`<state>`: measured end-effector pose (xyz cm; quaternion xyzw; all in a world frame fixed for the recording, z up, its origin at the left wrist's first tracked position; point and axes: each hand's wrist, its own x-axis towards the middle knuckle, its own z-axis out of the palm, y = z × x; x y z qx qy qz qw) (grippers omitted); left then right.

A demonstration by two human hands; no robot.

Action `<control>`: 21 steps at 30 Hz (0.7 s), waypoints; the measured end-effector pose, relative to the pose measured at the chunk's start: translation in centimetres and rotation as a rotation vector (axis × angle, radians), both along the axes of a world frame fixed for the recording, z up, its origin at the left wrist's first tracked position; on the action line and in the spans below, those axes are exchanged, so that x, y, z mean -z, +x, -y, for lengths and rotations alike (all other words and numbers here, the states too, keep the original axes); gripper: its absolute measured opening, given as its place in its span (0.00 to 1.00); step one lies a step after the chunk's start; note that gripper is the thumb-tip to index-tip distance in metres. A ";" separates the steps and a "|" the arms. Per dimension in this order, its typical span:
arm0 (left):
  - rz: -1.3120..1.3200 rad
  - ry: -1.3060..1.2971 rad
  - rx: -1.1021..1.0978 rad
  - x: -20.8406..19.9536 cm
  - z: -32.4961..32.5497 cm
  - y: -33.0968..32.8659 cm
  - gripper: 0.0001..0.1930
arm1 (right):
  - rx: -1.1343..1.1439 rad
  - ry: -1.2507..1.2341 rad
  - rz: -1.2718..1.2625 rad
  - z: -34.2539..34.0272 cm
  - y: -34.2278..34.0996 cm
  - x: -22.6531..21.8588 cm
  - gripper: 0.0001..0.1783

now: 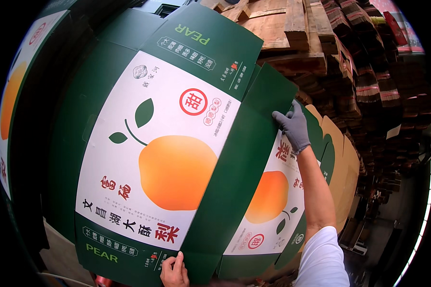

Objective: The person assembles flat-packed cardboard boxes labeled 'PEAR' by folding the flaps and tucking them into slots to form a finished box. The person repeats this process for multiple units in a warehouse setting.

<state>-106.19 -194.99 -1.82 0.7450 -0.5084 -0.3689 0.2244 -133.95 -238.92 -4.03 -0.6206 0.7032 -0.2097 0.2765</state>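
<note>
A large unfolded carton (115, 124), printed green and white with a yellow pear, spreads across the middle of the view. It stands tilted, with creases between its panels. My right hand (294, 126), in a grey glove, grips the far right edge of its green side panel; the thumb lies on the printed face and some fingers are hidden behind the edge. At the near edge, my bare left hand (174, 272) pinches the carton by the lower green flap. Part of that hand is cut off by the frame. A smaller white panel (244, 239) with another pear is beside my right forearm.
Wooden pallets (273, 24) lie beyond the carton. Tall stacks of flattened brown cardboard (373, 86) line the right side. Brown cardboard with scalloped edges (342, 167) sits just behind my right arm. Another printed carton panel (17, 95) stands at the far left.
</note>
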 end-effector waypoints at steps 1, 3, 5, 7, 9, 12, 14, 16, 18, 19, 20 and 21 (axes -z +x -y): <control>0.002 0.002 0.001 0.0 -0.1 0.0 0.24 | 0.008 0.008 0.003 0.0 0.1 0.0 0.40; 0.003 0.003 0.002 0.1 -0.1 0.0 0.24 | -0.007 0.008 -0.009 0.2 -0.2 0.3 0.40; 0.001 0.001 0.002 0.0 -0.1 0.1 0.24 | -0.017 0.008 -0.016 0.3 -0.3 0.5 0.41; 0.004 0.006 0.003 0.0 0.0 0.1 0.24 | -0.021 0.009 -0.021 0.3 -0.4 0.6 0.41; 0.007 0.000 0.004 -0.1 0.0 0.1 0.24 | -0.007 0.003 -0.049 0.2 -0.5 0.9 0.42; 0.011 -0.014 0.000 -0.1 0.1 0.0 0.23 | 0.019 -0.028 -0.192 -0.1 0.0 0.5 0.42; 0.013 -0.006 -0.011 -0.2 0.1 -0.1 0.23 | -0.010 -0.131 -0.358 -0.8 1.3 -0.1 0.42; 0.018 -0.008 -0.022 -0.4 0.1 -0.1 0.23 | -0.081 -0.316 -0.560 -1.7 2.7 -0.8 0.42; 0.024 -0.009 -0.029 -0.4 -0.1 -0.2 0.23 | -0.304 -0.452 -0.509 -2.2 3.3 -0.7 0.35; 0.014 0.004 -0.015 -0.1 -0.1 -0.2 0.22 | -0.452 -0.512 -0.517 -2.9 4.0 -0.7 0.33; 0.004 0.017 -0.002 0.1 -0.1 -0.1 0.22 | -0.603 -0.569 -0.522 -3.5 5.0 -0.6 0.32; 0.007 0.013 -0.006 0.1 -0.3 -0.1 0.22 | -0.652 -0.525 -0.503 -4.2 6.6 -0.7 0.30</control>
